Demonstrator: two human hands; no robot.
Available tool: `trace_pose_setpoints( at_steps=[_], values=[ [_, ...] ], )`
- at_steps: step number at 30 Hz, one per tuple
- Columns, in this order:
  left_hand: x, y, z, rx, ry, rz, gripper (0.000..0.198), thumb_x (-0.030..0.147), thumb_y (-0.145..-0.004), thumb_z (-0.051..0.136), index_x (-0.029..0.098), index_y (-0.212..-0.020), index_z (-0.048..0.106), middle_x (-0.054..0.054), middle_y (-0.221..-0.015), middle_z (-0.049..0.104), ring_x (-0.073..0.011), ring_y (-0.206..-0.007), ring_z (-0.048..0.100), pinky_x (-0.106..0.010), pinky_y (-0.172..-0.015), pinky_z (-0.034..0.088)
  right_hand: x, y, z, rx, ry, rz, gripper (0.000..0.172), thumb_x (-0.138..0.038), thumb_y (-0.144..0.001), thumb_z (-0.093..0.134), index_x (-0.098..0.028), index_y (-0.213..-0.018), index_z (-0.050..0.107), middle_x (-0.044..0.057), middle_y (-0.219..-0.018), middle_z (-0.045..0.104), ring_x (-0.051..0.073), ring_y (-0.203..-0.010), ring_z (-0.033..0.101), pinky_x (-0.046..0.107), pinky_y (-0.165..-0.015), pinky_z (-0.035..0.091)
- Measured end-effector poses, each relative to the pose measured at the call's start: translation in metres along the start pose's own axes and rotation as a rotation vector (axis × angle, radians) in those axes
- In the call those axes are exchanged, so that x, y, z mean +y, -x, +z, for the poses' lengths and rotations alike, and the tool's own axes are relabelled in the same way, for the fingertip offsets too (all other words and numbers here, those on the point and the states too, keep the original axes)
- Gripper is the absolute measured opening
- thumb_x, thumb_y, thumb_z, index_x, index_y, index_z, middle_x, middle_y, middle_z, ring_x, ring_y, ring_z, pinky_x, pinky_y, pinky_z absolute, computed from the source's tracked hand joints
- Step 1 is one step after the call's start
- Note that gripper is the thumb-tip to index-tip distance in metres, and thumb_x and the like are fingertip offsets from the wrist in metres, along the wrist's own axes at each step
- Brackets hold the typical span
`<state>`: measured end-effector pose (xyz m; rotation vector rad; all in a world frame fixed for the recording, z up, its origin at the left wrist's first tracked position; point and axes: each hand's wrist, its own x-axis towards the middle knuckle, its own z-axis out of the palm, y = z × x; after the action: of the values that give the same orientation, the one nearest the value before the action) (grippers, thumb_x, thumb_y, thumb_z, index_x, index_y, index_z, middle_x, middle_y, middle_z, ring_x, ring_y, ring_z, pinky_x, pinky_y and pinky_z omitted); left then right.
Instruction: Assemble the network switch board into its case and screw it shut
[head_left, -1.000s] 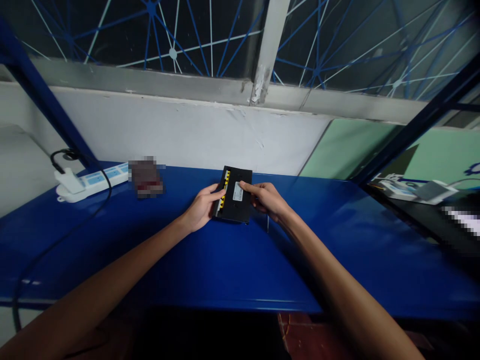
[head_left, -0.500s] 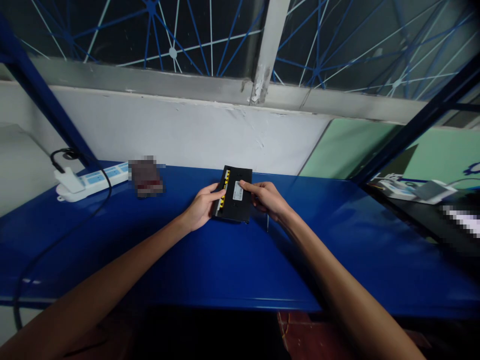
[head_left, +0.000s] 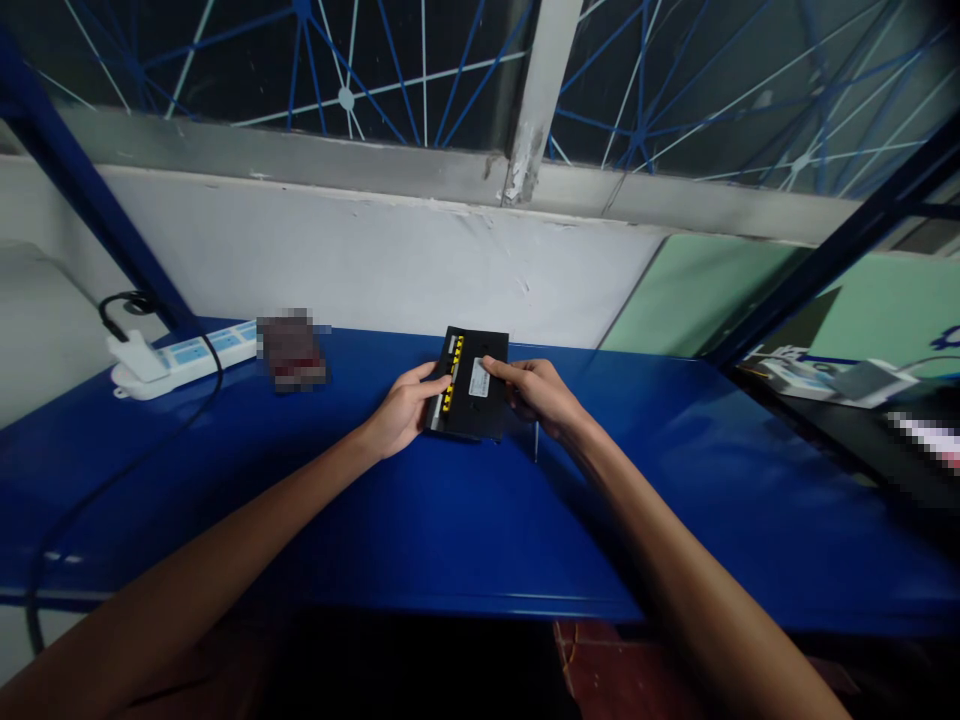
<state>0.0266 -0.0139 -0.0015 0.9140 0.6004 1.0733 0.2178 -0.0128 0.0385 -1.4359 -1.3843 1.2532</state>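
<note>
A black router [head_left: 474, 418] with a row of yellow ports [head_left: 448, 398] and a white label is held above the desk, tilted, its labelled face towards me. My left hand [head_left: 400, 414] is closed on its left side, the thumb lying over the ports. On the opposite edge my right hand [head_left: 543, 395] grips it, thumb against the label. A thin metal shaft [head_left: 536, 442] pokes down from beneath the right hand, perhaps a screwdriver; its handle is hidden.
The blue desk [head_left: 465, 530] runs up to a white wall. At the left lie a white power strip [head_left: 187, 355] with a plug and black cable, and a pixelated object [head_left: 292, 350]. White electrical items [head_left: 832, 385] lie at the right, below a green panel [head_left: 690, 290].
The router has tilted slightly within my hands, bringing its ports a little more into view. Both hands keep their hold, and the metal shaft remains under the right one.
</note>
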Motion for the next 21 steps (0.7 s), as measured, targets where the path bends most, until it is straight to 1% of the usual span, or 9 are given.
trace_pose_setpoints(
  at_steps=[4,13,17,21],
  values=[
    [0.0005,0.0006,0.0011,-0.004,0.003,-0.004,0.039,0.018,-0.08,0.07,0.011,-0.119,0.064,-0.014,-0.101,0.073,-0.0293,-0.095,0.069,-0.039,-0.083,0.052,0.0005,0.0006,0.0013,0.004,0.016,-0.028,0.054,-0.054,-0.079,0.069,-0.022,-0.047,0.039,-0.003,-0.042,0.038,0.006,-0.036,0.025,0.027,-0.038,0.014],
    [-0.0007,0.001,0.0012,-0.013,-0.044,0.02,0.045,0.021,-0.078,0.073,0.011,-0.121,0.063,-0.014,-0.101,0.072,-0.03,-0.094,0.069,-0.038,-0.08,0.052,0.004,-0.0016,0.0027,0.005,0.028,-0.06,0.053,-0.055,-0.078,0.07,-0.022,-0.049,0.04,-0.004,-0.041,0.038,0.005,-0.035,0.026,0.027,-0.037,0.015],
    [0.0002,0.0019,0.0021,0.0,-0.056,0.027,0.046,0.021,-0.078,0.073,0.013,-0.123,0.063,-0.014,-0.099,0.072,-0.0303,-0.092,0.069,-0.04,-0.082,0.051,0.0031,0.0,0.0034,0.023,0.039,-0.086,0.053,-0.054,-0.078,0.069,-0.022,-0.048,0.04,-0.005,-0.039,0.037,0.005,-0.033,0.027,0.027,-0.036,0.017],
    [-0.0009,0.0013,-0.0005,-0.021,-0.055,0.038,0.046,0.021,-0.08,0.072,0.013,-0.125,0.062,-0.014,-0.102,0.072,-0.0306,-0.092,0.069,-0.041,-0.082,0.051,0.0008,0.0022,0.0051,0.044,0.055,-0.103,0.053,-0.053,-0.079,0.069,-0.022,-0.048,0.04,-0.005,-0.038,0.038,0.006,-0.033,0.028,0.026,-0.036,0.019]
  ],
)
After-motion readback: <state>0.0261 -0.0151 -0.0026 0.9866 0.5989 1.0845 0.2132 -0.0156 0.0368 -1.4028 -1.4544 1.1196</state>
